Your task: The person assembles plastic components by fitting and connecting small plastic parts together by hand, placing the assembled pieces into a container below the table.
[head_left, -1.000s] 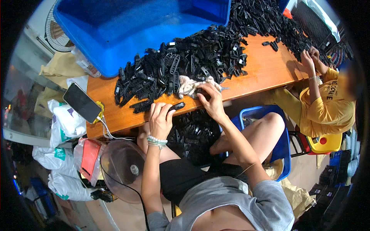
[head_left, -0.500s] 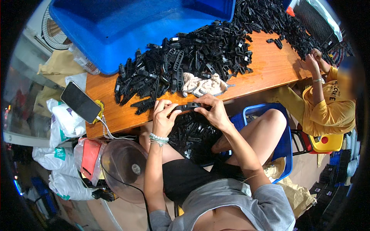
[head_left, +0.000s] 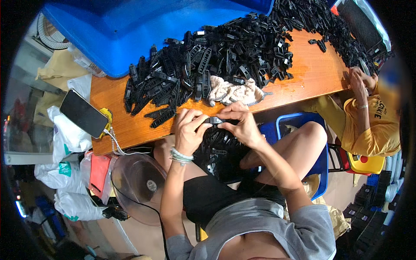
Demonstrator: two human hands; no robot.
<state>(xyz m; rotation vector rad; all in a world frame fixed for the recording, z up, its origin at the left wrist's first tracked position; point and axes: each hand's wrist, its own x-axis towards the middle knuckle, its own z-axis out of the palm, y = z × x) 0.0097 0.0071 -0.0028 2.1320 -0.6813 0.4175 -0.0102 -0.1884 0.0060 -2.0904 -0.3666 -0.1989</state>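
Between my two hands is a small black plastic part (head_left: 213, 120), held just off the table's front edge. My left hand (head_left: 189, 128) pinches its left end, a beaded bracelet on the wrist. The thumb and fingers of my right hand (head_left: 240, 125) close on its right end. Much of the part is covered by my fingers. Behind my hands a crumpled cream cloth (head_left: 236, 92) lies on the table, against a large heap of similar black parts (head_left: 190, 71). Below my hands, between my legs, more black parts (head_left: 219, 151) are gathered.
A large blue bin (head_left: 108, 47) stands at the back left of the wooden table (head_left: 112, 117). A phone (head_left: 83, 113) with a cable rests at the left corner. Another blue bin (head_left: 323, 173) is by my right leg. At the right sits a person in yellow (head_left: 366, 125).
My hands have come closer together on the black part, and less of it shows. The view has shifted slightly. The other person's hands have lowered a little.
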